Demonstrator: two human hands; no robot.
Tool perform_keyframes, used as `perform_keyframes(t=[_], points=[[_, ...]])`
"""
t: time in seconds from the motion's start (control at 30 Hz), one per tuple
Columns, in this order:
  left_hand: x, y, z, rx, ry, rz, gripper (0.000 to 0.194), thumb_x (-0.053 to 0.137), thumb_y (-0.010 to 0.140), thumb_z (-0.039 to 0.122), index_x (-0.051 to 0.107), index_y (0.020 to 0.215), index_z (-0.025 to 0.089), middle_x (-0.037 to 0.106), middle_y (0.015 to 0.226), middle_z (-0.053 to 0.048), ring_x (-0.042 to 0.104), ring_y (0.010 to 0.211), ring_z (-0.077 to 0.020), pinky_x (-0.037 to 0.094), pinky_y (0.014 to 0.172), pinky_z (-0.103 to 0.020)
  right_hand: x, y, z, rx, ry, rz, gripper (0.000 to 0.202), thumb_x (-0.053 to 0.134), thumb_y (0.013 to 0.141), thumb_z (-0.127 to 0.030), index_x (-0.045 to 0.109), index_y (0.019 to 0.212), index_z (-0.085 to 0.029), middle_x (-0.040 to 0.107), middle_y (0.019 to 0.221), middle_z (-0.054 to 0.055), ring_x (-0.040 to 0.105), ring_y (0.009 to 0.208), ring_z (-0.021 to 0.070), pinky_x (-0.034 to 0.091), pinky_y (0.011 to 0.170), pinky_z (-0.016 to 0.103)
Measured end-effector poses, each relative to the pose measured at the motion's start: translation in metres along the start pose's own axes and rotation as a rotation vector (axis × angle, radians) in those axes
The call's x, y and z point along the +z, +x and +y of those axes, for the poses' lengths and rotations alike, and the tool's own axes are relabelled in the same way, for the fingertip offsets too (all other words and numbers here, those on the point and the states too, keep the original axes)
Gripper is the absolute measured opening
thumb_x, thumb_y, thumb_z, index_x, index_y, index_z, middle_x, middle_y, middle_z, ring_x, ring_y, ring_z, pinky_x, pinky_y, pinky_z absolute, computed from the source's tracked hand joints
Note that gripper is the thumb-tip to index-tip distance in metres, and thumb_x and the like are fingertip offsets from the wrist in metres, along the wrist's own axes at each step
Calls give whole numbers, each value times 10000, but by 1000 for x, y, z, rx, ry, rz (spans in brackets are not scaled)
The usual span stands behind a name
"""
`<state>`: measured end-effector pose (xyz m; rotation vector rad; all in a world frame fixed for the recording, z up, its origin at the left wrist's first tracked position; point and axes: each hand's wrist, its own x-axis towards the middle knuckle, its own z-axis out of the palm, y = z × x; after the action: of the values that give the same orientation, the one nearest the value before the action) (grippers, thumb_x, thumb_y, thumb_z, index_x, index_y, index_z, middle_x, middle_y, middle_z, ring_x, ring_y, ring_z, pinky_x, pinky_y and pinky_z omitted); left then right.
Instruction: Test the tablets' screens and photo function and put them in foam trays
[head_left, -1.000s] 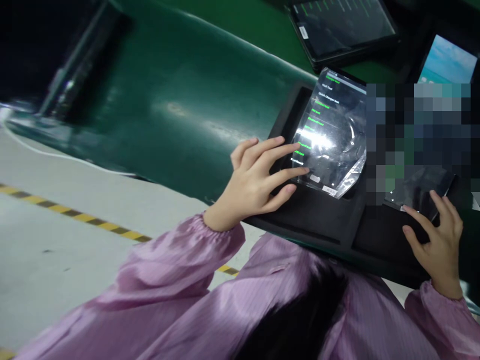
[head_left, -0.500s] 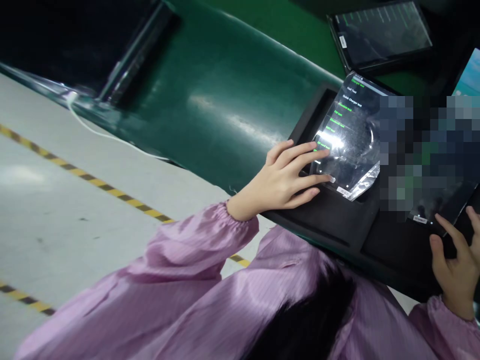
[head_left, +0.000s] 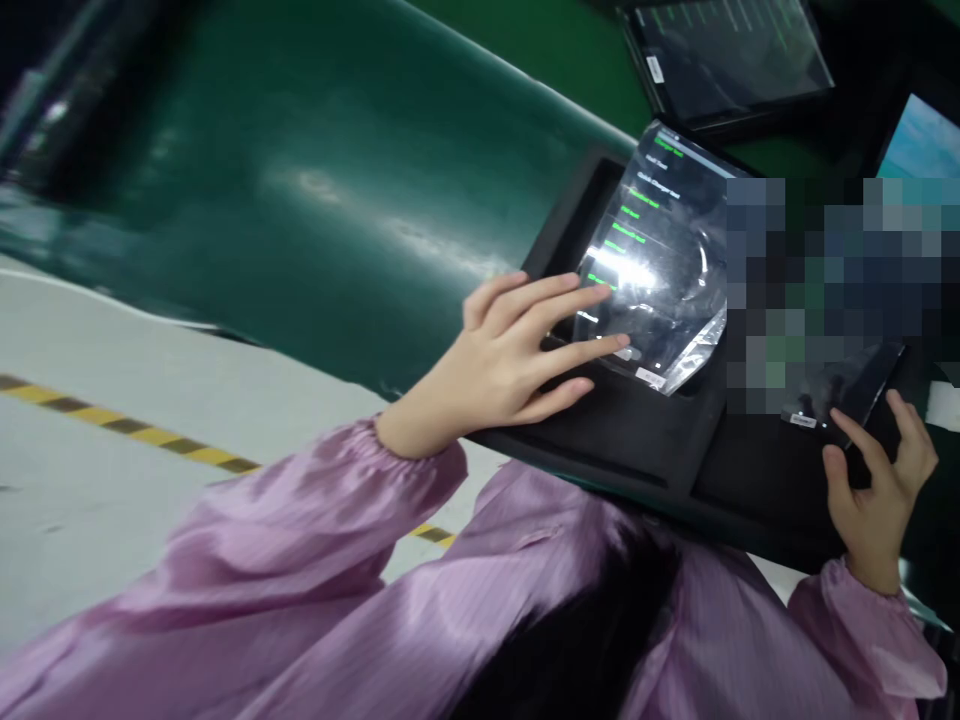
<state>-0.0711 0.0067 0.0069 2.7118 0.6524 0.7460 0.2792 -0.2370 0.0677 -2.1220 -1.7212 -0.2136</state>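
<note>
A tablet (head_left: 667,240) in clear plastic film lies tilted in a black tray (head_left: 600,420), its dark screen listing tests in green and white text. Over its lower left edge my left hand (head_left: 510,350) is spread, fingertips on or just above the screen. To the right lies a second tablet (head_left: 847,390), dark and partly covered by a blurred patch. My right hand (head_left: 877,480) is beside its lower corner, thumb and fingers apart, the index fingertip at the screen's bottom edge. Neither hand grips anything.
Another tablet (head_left: 742,60) with a text list lies at the back. A device with a blue lit screen (head_left: 926,145) is at the far right. The green bench top (head_left: 337,200) stretches left, above a pale floor with yellow and black tape (head_left: 142,430).
The camera view has shifted, so the tablets and tray appear further left. Both hands keep nearly the same places over the two tablets.
</note>
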Motion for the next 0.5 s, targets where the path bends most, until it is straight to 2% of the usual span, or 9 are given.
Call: perform_keyframes(t=[0.1,0.2,0.37,0.43,0.5], points=[[2,-4,-4,-106,-151,36,361,582,998,547,692,1337,492,627,1540,75,560,1399,-379,298,1249,-645,0,1,-3,-16,-41,-32,279,671,983,-296,729,1256,-311,443,1656,91,400,1542,427,339,1207,710],[3,-5,-4,-169,-221,19,335,598,975,598,732,1253,468,686,1448,69,559,1380,-387,263,1257,-668,1,1,-6,-46,-63,-64,301,690,973,-317,718,1272,-324,417,1672,75,398,1541,415,356,1212,686],[2,-5,-4,-165,-144,-28,364,579,972,622,743,1229,424,710,1403,39,549,1368,-374,335,1215,-643,2,1,-7,-65,-62,-185,274,636,1014,-393,719,1271,-347,396,1689,47,374,1553,403,301,1235,722],[1,-5,-3,-140,-97,-22,359,578,971,599,733,1257,450,702,1417,52,550,1367,-374,362,1195,-626,1,0,-4,-42,-17,-155,297,622,1019,-429,709,1282,-322,385,1692,73,379,1549,415,308,1225,721],[0,-4,-3,-60,-41,43,378,566,984,531,694,1338,489,649,1502,70,559,1362,-367,383,1170,-612,0,-1,-3,-16,44,-77,350,631,1009,-448,688,1312,-283,383,1690,113,404,1530,426,339,1205,708]])
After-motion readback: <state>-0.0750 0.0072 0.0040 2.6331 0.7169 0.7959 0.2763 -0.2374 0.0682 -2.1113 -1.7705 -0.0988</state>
